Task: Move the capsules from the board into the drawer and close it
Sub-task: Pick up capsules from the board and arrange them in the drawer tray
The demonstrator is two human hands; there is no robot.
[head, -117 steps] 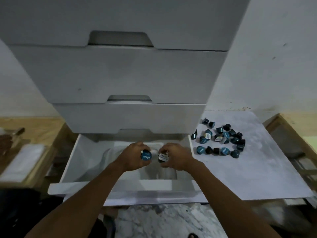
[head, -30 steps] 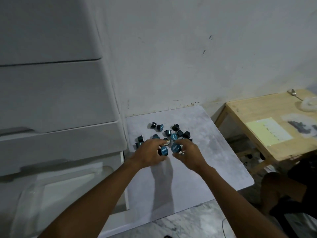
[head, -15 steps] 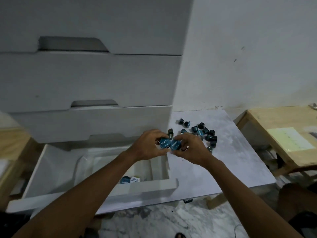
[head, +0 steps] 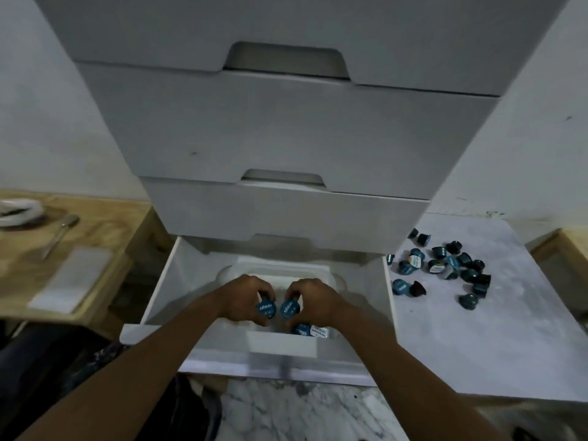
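The bottom drawer [head: 159, 281] of the white cabinet stands pulled out, with a white tray insert [head: 283, 343] inside. My left hand [head: 246, 296] grips a blue-lidded capsule [head: 266, 308] over the tray. Beside it, my right hand [head: 315, 299] grips another blue capsule [head: 289, 308]. Two capsules [head: 310, 331] lie in the tray just below my right hand. Several dark and blue capsules [head: 445, 265] are scattered on the pale board [head: 445, 345] to the right of the drawer.
Closed drawers [head: 280, 135] of the cabinet rise above the open one. A wooden table [head: 95, 230] at left carries a spoon [head: 59, 233] and a white pad [head: 71, 278]. Another wooden table edge [head: 572, 243] shows at far right. Marble floor [head: 302, 412] lies below.
Both hands carried a capsule each from the board's pile leftward to over the drawer tray. The view has swung left to face the cabinet.
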